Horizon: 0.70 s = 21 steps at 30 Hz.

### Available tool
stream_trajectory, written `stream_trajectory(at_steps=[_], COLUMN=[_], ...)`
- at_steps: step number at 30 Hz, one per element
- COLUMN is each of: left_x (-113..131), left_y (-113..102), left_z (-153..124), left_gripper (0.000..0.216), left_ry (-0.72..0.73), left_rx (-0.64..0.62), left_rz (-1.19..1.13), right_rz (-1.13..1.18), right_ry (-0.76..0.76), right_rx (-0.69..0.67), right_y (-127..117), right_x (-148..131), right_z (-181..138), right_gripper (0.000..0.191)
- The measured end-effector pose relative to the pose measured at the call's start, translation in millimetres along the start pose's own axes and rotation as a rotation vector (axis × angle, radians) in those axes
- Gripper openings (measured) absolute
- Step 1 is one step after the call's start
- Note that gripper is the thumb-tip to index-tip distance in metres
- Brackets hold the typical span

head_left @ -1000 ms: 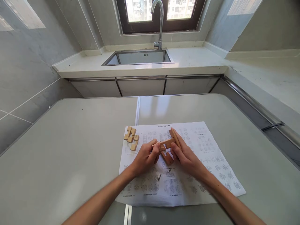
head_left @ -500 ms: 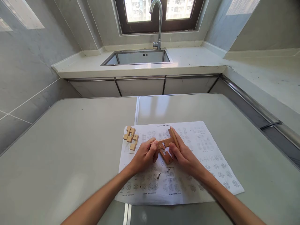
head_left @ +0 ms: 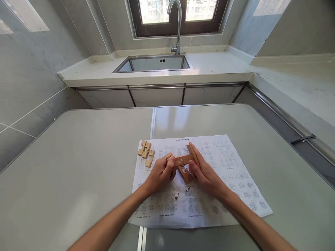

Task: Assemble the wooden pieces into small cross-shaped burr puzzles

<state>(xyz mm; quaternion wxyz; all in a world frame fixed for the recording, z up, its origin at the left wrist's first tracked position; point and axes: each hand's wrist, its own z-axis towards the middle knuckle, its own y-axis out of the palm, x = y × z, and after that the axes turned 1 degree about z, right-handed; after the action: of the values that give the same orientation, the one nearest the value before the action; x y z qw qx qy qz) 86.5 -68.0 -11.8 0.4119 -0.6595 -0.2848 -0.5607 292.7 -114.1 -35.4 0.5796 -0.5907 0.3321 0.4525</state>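
Observation:
My left hand pinches the left end of a reddish-brown notched wooden puzzle piece. Closed around another brown wooden puzzle piece, my right hand brings it up to the first piece's right end, where the two meet crosswise. Whether they are locked together I cannot tell. Just below, between my hands, another notched brown piece lies over the sheet. Several pale wooden puzzle pieces sit in a cluster left of my hands, on the edge of the printed paper sheet.
The sheet with small printed diagrams lies on a large grey table with a pale seam. Beyond the table are a white counter, a steel sink, a tap and a window.
The piece in my right hand has tilted and shifted slightly left, closer against the piece in my left hand. The pale pieces and the sheet have stayed put.

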Motion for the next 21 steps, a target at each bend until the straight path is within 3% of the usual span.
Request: stream_trajectory(at_steps=[17,21], left_x=[4.0,3.1], left_y=[3.4,4.5], left_z=[-3.2,-4.2], left_gripper=[0.048,0.046], left_ry=[0.064,0.092], left_rx=[0.082,0.069], left_rz=[0.044,0.077], right_rz=[0.067,0.076], right_ry=[0.046,0.038], right_rx=[-0.001,0.052], right_y=[4.6,8.3], right_x=[-6.8,-9.0], right_z=[-3.2,-3.6], right_gripper=[0.064,0.069])
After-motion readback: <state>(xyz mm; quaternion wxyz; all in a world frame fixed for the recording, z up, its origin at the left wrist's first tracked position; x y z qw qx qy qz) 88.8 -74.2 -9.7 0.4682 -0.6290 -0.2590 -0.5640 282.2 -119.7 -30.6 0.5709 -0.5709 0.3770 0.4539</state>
